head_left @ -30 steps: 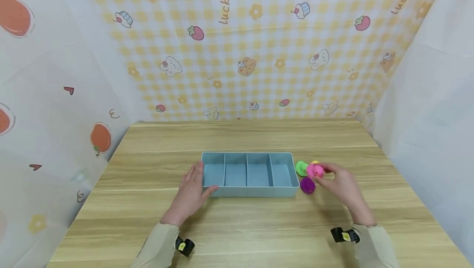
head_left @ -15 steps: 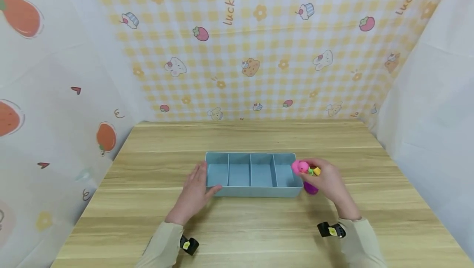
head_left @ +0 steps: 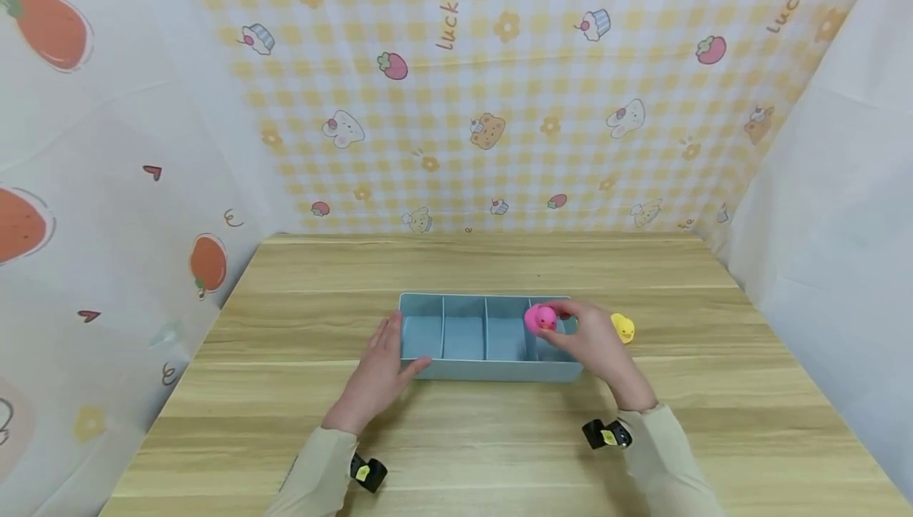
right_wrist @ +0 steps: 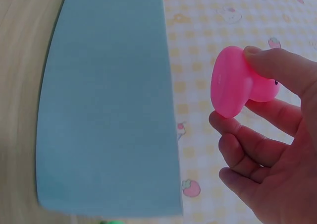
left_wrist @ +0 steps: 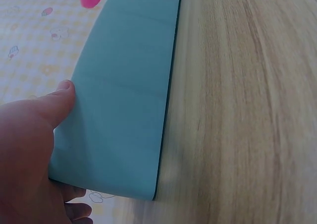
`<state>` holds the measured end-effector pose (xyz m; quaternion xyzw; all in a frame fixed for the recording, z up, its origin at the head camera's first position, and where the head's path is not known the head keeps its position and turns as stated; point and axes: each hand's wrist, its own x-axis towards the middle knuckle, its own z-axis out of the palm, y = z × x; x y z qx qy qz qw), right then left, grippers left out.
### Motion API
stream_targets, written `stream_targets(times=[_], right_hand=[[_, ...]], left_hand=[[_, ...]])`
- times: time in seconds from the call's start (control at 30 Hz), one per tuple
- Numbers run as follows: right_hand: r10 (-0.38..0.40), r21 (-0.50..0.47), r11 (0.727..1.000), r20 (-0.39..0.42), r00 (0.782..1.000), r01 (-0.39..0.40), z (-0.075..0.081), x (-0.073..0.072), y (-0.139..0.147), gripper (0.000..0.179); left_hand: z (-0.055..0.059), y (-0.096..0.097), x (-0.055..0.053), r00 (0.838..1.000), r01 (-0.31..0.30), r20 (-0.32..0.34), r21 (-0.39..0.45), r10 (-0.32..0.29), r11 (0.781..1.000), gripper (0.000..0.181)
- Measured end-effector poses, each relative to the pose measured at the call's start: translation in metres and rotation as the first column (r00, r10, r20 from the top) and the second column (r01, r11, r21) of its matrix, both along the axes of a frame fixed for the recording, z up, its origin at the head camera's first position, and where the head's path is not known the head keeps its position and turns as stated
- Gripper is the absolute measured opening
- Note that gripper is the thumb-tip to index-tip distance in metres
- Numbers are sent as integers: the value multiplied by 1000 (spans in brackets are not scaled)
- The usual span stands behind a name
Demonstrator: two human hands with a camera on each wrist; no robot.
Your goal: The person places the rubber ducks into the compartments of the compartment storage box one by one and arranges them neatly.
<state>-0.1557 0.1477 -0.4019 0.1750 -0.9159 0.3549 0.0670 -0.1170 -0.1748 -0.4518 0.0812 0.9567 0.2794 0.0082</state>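
Note:
A light blue tray point(head_left: 492, 371) with several compartments in a row stands on the table. At its left end my left hand point(head_left: 374, 378) rests with the fingers along the end wall and the thumb at the front rim; the thumb point(left_wrist: 62, 102) shows against the wall in the left wrist view. My right hand point(head_left: 595, 342) pinches a pink rubber duck point(head_left: 540, 319) between thumb and fingers, above the rightmost compartments. In the right wrist view the pink duck point(right_wrist: 230, 83) is held above rim height. A yellow rubber duck point(head_left: 623, 328) sits on the table behind the right hand.
A bit of green point(right_wrist: 113, 222) shows past the tray's end in the right wrist view. The purple toy is hidden by the right hand. Wood-grain table point(head_left: 442, 438) surrounds the tray, with a checked cloth point(head_left: 542, 160) behind.
My right hand has carried the pink duck leftward, from beside the tray's right end to above its compartments. The yellow duck is now plainly seen. My left hand has stayed on the tray.

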Motion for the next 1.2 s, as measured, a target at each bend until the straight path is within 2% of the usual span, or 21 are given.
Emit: stream_targets(times=[0.2, 0.63, 0.87, 1.2], right_hand=[[37, -6, 999, -24, 999, -37, 4, -6, -23, 37], [138, 5, 990, -16, 990, -138, 9, -16, -80, 37], [169, -28, 985, 63, 984, -168, 8, -22, -107, 34], [213, 14, 977, 55, 975, -214, -1, -28, -137, 31]], left_hand=[[0, 0, 0, 1000, -9, 0, 14, 9, 1000, 91], [0, 3, -1, 1000, -23, 3, 37, 23, 999, 91], [1, 0, 1, 999, -32, 21, 53, 31, 998, 90], [1, 1, 0, 999, -31, 18, 69, 30, 997, 90]])
